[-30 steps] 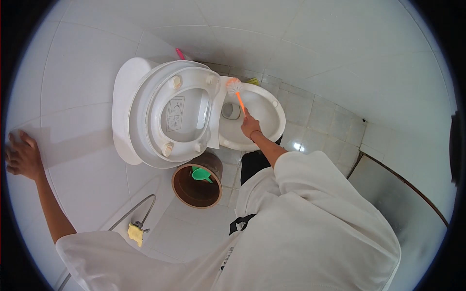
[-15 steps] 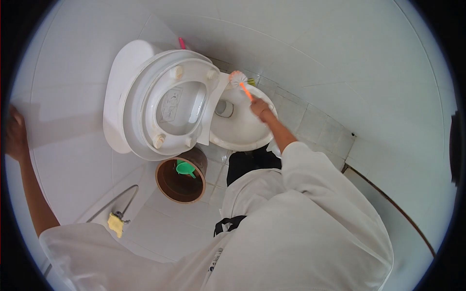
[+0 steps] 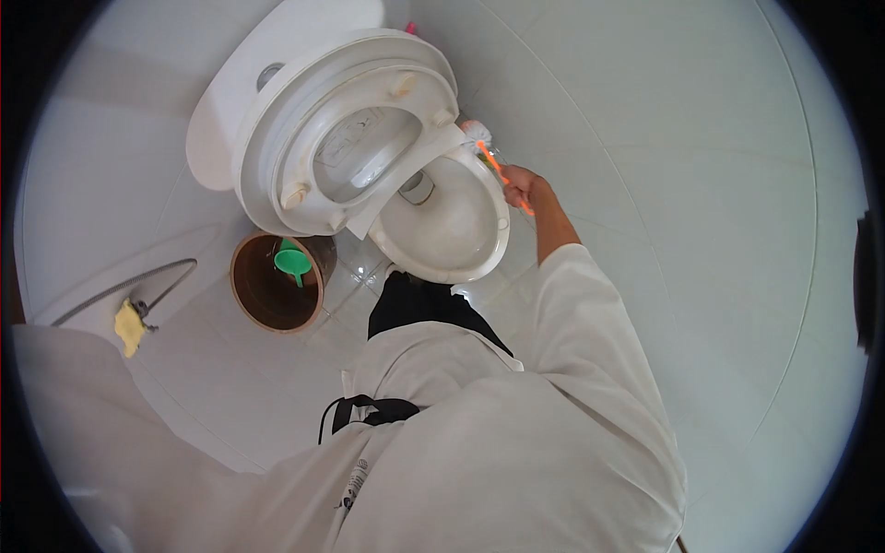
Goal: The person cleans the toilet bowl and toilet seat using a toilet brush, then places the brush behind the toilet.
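My right hand (image 3: 523,186) is closed round the orange handle of a toilet brush (image 3: 491,158). The brush's white and orange bristle head lies at the outer right side of the toilet bowl (image 3: 479,261), near its back. Whether the bristles touch the rim, I cannot tell. The seat (image 3: 290,175) and the lid stand raised against the white tank (image 3: 219,138). A little water shows in the bottom of the bowl. Only a sliver of my left arm shows at the far left edge; my left hand is out of view.
Left of the bowl stands a brown bucket (image 3: 241,293) with a green dipper (image 3: 292,263) inside. On the left wall, a yellow cloth (image 3: 129,327) hangs at a tap with a hose (image 3: 175,267). Tiled wall rises close on the right. Something pink (image 3: 411,28) is behind the tank.
My view has shifted and turned, with the toilet and bucket now farther up and the bucket farther left. The brush head has moved outward past the rim. My left hand has left the view.
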`<action>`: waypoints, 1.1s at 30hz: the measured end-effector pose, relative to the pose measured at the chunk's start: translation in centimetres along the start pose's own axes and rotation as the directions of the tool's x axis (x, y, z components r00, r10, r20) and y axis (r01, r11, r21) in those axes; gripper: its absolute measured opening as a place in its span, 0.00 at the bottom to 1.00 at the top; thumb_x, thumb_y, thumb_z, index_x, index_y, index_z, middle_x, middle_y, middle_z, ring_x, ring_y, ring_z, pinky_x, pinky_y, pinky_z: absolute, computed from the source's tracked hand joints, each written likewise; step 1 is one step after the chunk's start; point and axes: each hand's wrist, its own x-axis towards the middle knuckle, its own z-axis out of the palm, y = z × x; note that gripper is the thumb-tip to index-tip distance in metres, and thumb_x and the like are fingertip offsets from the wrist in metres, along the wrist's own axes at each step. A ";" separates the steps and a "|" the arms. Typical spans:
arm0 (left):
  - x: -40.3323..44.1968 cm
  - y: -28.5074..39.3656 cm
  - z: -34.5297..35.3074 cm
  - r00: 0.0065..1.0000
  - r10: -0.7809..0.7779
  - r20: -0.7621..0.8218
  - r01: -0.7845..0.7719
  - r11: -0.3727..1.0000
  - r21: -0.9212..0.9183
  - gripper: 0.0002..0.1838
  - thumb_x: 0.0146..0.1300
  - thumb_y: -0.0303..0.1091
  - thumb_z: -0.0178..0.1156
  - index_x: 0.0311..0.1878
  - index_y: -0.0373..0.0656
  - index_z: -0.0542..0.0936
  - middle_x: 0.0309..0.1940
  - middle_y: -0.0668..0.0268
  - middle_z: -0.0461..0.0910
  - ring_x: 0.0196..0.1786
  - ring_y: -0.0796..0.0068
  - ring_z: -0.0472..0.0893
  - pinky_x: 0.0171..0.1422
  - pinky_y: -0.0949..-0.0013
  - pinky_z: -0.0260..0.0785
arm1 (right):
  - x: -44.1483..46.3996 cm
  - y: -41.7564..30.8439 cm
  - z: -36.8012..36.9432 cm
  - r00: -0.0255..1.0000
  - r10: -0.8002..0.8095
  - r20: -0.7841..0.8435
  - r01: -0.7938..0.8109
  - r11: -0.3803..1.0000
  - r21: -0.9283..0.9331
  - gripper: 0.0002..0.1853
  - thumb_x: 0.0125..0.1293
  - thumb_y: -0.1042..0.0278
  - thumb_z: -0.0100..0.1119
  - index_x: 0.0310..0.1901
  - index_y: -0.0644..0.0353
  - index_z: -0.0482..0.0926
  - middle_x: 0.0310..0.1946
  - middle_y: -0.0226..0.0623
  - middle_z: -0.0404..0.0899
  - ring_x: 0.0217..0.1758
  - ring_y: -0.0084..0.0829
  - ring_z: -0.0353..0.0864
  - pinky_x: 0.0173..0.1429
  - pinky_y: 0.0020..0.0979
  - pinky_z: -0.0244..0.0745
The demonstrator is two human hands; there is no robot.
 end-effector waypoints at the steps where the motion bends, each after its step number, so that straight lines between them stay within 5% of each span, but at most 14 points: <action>1: -0.2 0.8 -0.8 0.999 0.015 -0.030 -0.016 0.999 -0.050 0.36 0.65 0.45 0.41 0.69 0.36 0.40 0.64 0.29 0.40 0.69 0.30 0.39 0.65 0.28 0.33 | -0.7 0.1 -1.0 0.997 -0.076 -0.005 0.075 0.994 -0.073 0.08 0.59 0.67 0.41 0.25 0.54 0.56 0.13 0.28 0.51 0.11 0.20 0.49 0.13 0.26 0.43; 3: -0.6 2.2 -1.8 0.999 -0.004 -0.039 0.000 0.995 -0.095 0.37 0.65 0.45 0.41 0.69 0.35 0.40 0.64 0.29 0.40 0.69 0.30 0.39 0.65 0.28 0.33 | -0.4 0.7 -3.4 0.965 0.188 -0.182 -0.232 0.937 -0.261 0.07 0.58 0.68 0.38 0.24 0.55 0.58 0.11 0.30 0.53 0.10 0.22 0.52 0.13 0.28 0.46; 6: -1.2 3.1 -2.2 0.999 -0.015 -0.040 0.010 0.994 -0.113 0.37 0.65 0.45 0.41 0.68 0.35 0.40 0.64 0.29 0.40 0.69 0.30 0.38 0.65 0.28 0.32 | 3.7 3.4 -6.8 0.780 0.572 -0.253 -0.622 0.752 -0.219 0.08 0.56 0.70 0.37 0.21 0.57 0.60 0.07 0.34 0.53 0.08 0.26 0.55 0.13 0.30 0.47; 9: -1.5 3.2 -2.4 0.999 -0.019 -0.041 0.014 0.994 -0.111 0.37 0.65 0.45 0.41 0.68 0.35 0.39 0.64 0.29 0.40 0.69 0.30 0.38 0.65 0.28 0.32 | 5.8 2.3 -6.6 0.921 0.350 -0.171 -0.386 0.767 -0.513 0.11 0.54 0.71 0.40 0.17 0.54 0.57 0.07 0.32 0.52 0.07 0.26 0.52 0.13 0.30 0.45; 13: -2.2 3.2 -2.2 0.999 -0.030 -0.027 0.027 0.995 -0.099 0.37 0.65 0.45 0.41 0.68 0.35 0.39 0.64 0.29 0.39 0.69 0.29 0.38 0.65 0.28 0.32 | 1.9 -5.0 -1.7 0.998 0.065 0.025 -0.056 0.959 -0.278 0.14 0.53 0.68 0.42 0.13 0.51 0.54 0.07 0.31 0.52 0.07 0.26 0.50 0.13 0.30 0.44; 16: -2.6 3.3 -2.0 0.999 -0.049 -0.018 0.047 0.994 -0.097 0.37 0.65 0.45 0.41 0.68 0.35 0.39 0.64 0.29 0.39 0.69 0.29 0.38 0.65 0.28 0.32 | 0.1 -6.5 -0.3 0.978 0.192 -0.083 -0.208 0.934 -0.290 0.10 0.52 0.71 0.40 0.19 0.50 0.52 0.08 0.26 0.50 0.06 0.21 0.48 0.11 0.28 0.41; 18: -2.6 3.3 -2.0 0.999 -0.046 -0.019 0.044 0.994 -0.103 0.37 0.65 0.45 0.41 0.68 0.35 0.39 0.64 0.29 0.39 0.69 0.29 0.38 0.65 0.28 0.32 | 1.0 -3.9 -2.3 0.948 0.212 -0.238 -0.317 0.720 -0.618 0.14 0.55 0.67 0.43 0.14 0.55 0.58 0.09 0.37 0.60 0.08 0.28 0.57 0.16 0.36 0.52; 20: -2.7 3.4 -2.2 0.999 -0.040 -0.027 0.037 0.993 -0.110 0.37 0.65 0.45 0.41 0.68 0.34 0.39 0.64 0.29 0.39 0.69 0.29 0.38 0.65 0.28 0.32 | 5.8 1.9 -7.0 0.926 0.170 -0.336 -0.370 0.571 -0.733 0.14 0.56 0.66 0.43 0.14 0.57 0.62 0.12 0.41 0.67 0.11 0.29 0.62 0.20 0.38 0.57; 21: -2.6 3.5 -2.1 0.999 -0.046 -0.028 0.042 0.992 -0.116 0.37 0.65 0.45 0.41 0.68 0.34 0.39 0.64 0.29 0.39 0.69 0.29 0.38 0.65 0.28 0.32 | 7.1 5.1 -10.3 0.806 0.535 -0.252 -0.558 0.545 -0.626 0.13 0.55 0.68 0.42 0.14 0.53 0.58 0.11 0.33 0.57 0.10 0.25 0.54 0.17 0.32 0.49; 22: -2.6 3.6 -2.2 0.999 -0.045 -0.030 0.041 0.991 -0.126 0.37 0.65 0.45 0.41 0.68 0.34 0.38 0.64 0.29 0.39 0.69 0.29 0.38 0.65 0.28 0.32 | 6.4 6.4 -11.5 0.569 0.815 -0.110 -0.725 0.434 -0.535 0.13 0.54 0.69 0.41 0.14 0.49 0.55 0.10 0.24 0.47 0.08 0.21 0.46 0.14 0.26 0.41; 24: -2.6 3.8 -2.3 0.998 -0.062 -0.025 0.058 0.990 -0.131 0.37 0.65 0.45 0.41 0.68 0.34 0.38 0.64 0.29 0.38 0.69 0.29 0.37 0.65 0.28 0.31 | 7.5 7.2 -12.5 0.668 0.733 -0.128 -0.678 0.529 -0.510 0.13 0.55 0.68 0.43 0.16 0.50 0.56 0.10 0.24 0.47 0.09 0.21 0.46 0.14 0.26 0.41; 27: -2.4 3.8 -2.1 0.998 -0.060 -0.029 0.056 0.991 -0.120 0.37 0.65 0.45 0.41 0.68 0.34 0.38 0.64 0.29 0.38 0.69 0.29 0.37 0.65 0.28 0.31 | 7.7 3.2 -8.8 0.925 0.328 -0.194 -0.375 0.688 -0.622 0.14 0.54 0.68 0.50 0.16 0.51 0.57 0.09 0.28 0.51 0.08 0.23 0.51 0.14 0.28 0.45; 30: -2.6 3.6 -1.7 0.999 -0.052 -0.016 0.050 0.994 -0.102 0.37 0.65 0.45 0.41 0.68 0.34 0.38 0.64 0.29 0.38 0.69 0.29 0.37 0.66 0.28 0.31 | 2.5 -5.5 -3.6 0.969 0.242 -0.059 -0.236 0.818 -0.524 0.12 0.50 0.70 0.47 0.15 0.52 0.57 0.09 0.29 0.57 0.08 0.23 0.54 0.14 0.31 0.47; 33: -2.7 3.5 -1.6 0.998 -0.059 -0.015 0.058 0.994 -0.096 0.37 0.65 0.45 0.40 0.68 0.34 0.38 0.64 0.29 0.38 0.69 0.29 0.37 0.66 0.28 0.31 | -3.4 -6.8 2.4 0.964 -0.001 -0.266 -0.163 0.790 -0.591 0.09 0.53 0.69 0.39 0.18 0.52 0.56 0.09 0.28 0.53 0.07 0.19 0.50 0.11 0.26 0.42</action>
